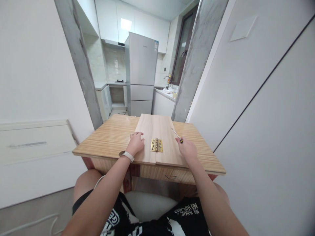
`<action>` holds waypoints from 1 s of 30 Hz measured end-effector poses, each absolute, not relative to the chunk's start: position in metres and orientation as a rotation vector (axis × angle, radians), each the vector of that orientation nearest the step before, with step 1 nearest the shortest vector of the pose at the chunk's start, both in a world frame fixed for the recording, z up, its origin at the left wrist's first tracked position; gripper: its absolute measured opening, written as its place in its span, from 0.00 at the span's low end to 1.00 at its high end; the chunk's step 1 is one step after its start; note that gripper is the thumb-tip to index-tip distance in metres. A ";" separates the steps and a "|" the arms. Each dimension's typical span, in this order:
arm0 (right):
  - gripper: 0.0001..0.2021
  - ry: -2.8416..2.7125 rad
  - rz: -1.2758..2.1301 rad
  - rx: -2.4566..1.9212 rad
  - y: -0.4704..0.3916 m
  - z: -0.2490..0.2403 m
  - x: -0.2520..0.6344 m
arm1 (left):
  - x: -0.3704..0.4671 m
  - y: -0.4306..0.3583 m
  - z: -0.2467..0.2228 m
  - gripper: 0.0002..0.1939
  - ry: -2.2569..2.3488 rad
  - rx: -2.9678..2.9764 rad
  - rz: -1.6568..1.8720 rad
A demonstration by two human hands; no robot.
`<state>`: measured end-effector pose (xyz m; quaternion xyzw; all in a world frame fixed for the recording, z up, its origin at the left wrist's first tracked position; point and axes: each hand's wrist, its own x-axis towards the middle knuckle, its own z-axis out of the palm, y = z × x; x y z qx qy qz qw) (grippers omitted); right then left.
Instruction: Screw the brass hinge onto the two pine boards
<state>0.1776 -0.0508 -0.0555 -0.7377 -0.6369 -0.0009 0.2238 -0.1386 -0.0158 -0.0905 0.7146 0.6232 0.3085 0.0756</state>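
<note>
Both my arms reached forward from my lap over the near edge of the wooden table (pixel 103 137), forearms slanting inward, with my hands on either side of a brass hinge (pixel 157 145). That hinge lay opened out flat across the seam between two pale boards, near their closer ends, one leaf on the left board (pixel 148 126) and the other on the right board (pixel 165 127).

My left hand (pixel 137 143) was palm down at the outer edge of the left board, its fingers loosely bent and grasping nothing; how hard they pressed on the wood, I could not tell. A watch (pixel 129 156) with a light strap circled that wrist, which sat lower than my knuckles.

My right hand (pixel 187 149) was over the outer side of the right board, its fingers wrapped around the handle of a screwdriver (pixel 176 134). The thin metal shaft stuck out past my thumb side, slanting away from me and to the left, its tip beyond the hinge and apart from it. My right forearm ran up from the lower right, its wrist bare.
</note>
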 end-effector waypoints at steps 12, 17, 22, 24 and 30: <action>0.10 -1.657 0.562 -1.326 -0.039 0.002 0.149 | -0.117 0.011 -0.097 0.18 1.616 2.281 0.800; 0.22 -1.411 0.519 -1.043 -0.028 0.007 0.130 | -0.116 0.005 -0.104 0.18 1.620 2.334 0.865; 0.15 -1.215 0.771 -0.778 -0.022 0.009 0.096 | -0.114 0.000 -0.103 0.18 1.632 2.343 0.866; 0.14 -1.157 0.821 -0.743 -0.020 0.012 0.081 | -0.114 -0.001 -0.102 0.17 1.627 2.342 0.873; 0.27 -1.228 0.853 -0.805 -0.009 0.015 0.053 | -0.115 0.000 -0.102 0.18 1.628 2.312 0.870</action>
